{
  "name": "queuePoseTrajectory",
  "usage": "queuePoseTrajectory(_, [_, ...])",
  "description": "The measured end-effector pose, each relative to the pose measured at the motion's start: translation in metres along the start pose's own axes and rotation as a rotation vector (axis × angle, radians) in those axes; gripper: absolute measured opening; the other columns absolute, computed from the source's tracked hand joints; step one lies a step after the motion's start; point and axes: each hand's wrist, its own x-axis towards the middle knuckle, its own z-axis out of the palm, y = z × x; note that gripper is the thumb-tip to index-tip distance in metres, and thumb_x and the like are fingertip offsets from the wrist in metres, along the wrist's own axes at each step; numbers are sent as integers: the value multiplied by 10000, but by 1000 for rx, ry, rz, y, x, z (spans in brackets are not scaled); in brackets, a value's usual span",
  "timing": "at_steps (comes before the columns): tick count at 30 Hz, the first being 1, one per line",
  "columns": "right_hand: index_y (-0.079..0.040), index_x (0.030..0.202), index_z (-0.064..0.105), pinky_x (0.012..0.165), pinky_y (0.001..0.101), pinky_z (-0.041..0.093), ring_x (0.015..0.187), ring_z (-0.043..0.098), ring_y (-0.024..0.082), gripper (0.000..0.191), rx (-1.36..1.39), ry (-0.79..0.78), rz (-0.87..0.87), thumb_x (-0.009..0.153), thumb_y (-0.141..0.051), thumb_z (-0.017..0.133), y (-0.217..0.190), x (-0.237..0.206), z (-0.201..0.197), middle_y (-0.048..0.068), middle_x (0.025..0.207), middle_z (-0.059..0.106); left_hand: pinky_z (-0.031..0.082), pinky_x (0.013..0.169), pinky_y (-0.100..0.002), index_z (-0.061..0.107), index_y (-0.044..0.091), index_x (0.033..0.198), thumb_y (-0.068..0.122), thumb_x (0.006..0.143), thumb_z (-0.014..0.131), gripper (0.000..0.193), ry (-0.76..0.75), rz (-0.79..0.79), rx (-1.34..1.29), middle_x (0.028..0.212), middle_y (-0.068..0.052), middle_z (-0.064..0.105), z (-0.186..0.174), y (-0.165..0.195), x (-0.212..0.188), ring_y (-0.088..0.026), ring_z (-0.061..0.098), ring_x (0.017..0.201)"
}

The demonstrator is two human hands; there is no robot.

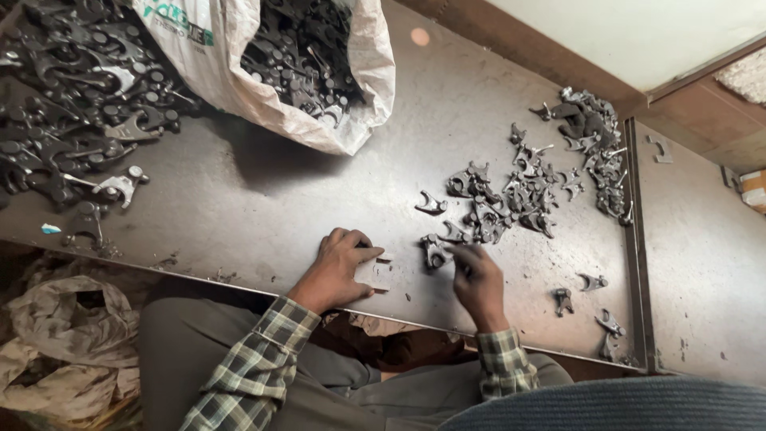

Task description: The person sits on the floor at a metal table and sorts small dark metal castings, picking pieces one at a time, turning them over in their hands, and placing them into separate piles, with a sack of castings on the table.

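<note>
Left hand (339, 270) presses flat grey block (375, 274); right hand (477, 278) pinches forked metal part (436, 252). Risk: part slips, pinch only fingertip-light.

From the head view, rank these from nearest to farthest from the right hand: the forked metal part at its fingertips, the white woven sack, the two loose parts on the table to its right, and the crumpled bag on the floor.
From the right hand:
1. Forked metal part, at the fingertips, just left of them.
2. Two loose parts, on the table to the right.
3. White woven sack, far side of the table, up and left.
4. Crumpled bag, on the floor, far left.
</note>
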Motion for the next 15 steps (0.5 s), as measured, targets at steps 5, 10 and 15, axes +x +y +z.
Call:
queuePoseTrajectory(5, [-110, 1114, 784, 633, 316, 586, 718, 717, 198, 320, 81, 38, 234, 810, -191, 845, -8, 5, 0, 75, 952, 741, 333, 1136, -429, 727, 164, 1247, 228, 553, 936, 727, 5, -12, 3, 1240, -33, 592, 0, 2, 0, -268, 453, 1229])
queuePoseTrajectory(10, [-78, 1137, 768, 696, 368, 568, 792, 709, 257, 520, -90, 70, 118, 711, -341, 909, -23, 10, 18, 120, 970, 736, 344, 1121, -431, 722, 169, 1250, 241, 567, 927, 716, 17, 9, 11, 1248, -27, 595, 2, 1, 0, -272, 456, 1233])
queuePoseTrajectory(15, [-77, 1185, 751, 728, 374, 575, 795, 737, 260, 574, -103, -67, 185, 734, -407, 880, -15, 23, 32, 129, 1005, 761, 337, 1133, -435, 722, 170, 1253, 247, 568, 934, 720, 17, 5, 20, 1247, -37, 588, 4, 1, 0, -278, 444, 1241])
